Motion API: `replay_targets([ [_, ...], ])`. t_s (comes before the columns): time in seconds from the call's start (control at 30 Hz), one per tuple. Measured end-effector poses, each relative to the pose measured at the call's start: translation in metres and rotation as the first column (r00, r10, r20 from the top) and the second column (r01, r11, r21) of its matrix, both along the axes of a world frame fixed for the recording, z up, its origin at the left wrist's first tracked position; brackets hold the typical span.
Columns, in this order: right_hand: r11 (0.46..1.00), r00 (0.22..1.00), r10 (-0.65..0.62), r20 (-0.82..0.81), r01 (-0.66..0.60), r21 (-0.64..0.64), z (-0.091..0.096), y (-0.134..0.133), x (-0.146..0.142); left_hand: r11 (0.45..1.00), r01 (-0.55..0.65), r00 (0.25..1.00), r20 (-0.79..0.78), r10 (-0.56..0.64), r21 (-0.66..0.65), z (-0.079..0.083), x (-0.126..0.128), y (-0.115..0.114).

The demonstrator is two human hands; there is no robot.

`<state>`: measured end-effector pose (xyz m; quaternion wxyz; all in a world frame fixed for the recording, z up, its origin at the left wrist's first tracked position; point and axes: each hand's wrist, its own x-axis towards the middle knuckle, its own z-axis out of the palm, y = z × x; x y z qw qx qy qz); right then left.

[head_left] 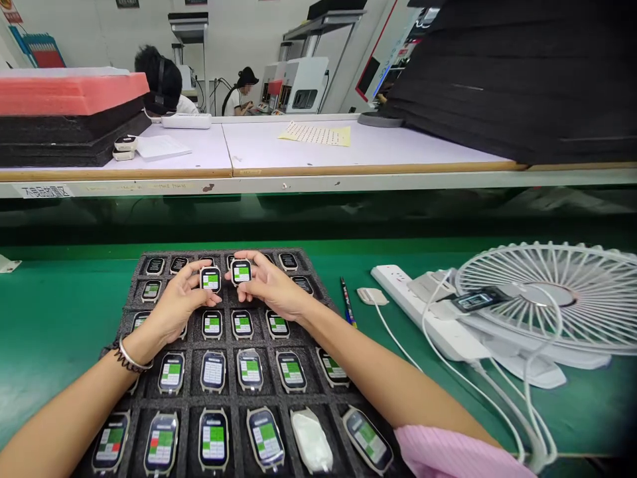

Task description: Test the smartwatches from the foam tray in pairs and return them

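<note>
My left hand [180, 299] pinches a smartwatch case [210, 279] by its sides, with its green and white screen facing me. Beside it, my right hand [273, 285] grips a second smartwatch case [241, 271], also lit green and white. Both are held over the upper rows of a black foam tray [192, 398]. Strapless watches lie in the tray's compartments, most with lit screens, such as the watch [213, 438] in the front row. One watch [311, 439] there shows a whitish face. My forearms and hands hide parts of several compartments.
Right of the tray lie a marker pen [348, 302], a white charging pad [372, 296], a power strip [428, 312] with cables and a white fan [547, 299]. A shelf [279, 149] bears foam stacks [64, 126] and a yellow sticker sheet [316, 134]. Two people sit beyond.
</note>
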<state>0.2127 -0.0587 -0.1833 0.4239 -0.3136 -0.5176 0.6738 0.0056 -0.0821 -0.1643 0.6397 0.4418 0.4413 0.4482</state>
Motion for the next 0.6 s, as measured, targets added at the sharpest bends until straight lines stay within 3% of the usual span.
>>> replay_targets([
  [0.2,1.0,1.0,-0.022,-0.016,0.023,0.004,-0.0018,0.0003,-0.0015,1.0,0.005,1.0,-0.021,-0.004,0.009,-0.0032,-0.0003,0.0003],
  [0.43,0.996,0.996,-0.042,-0.079,0.036,-0.08,0.0,0.0004,-0.0033,0.999,0.023,0.999,0.049,-0.021,-0.033,0.0006,0.0002,-0.002],
  [0.6,1.0,0.999,-0.017,-0.044,0.016,-0.025,-0.0004,-0.0009,-0.003,0.999,0.035,0.998,0.055,-0.034,-0.02,0.0014,-0.0003,-0.0027],
])
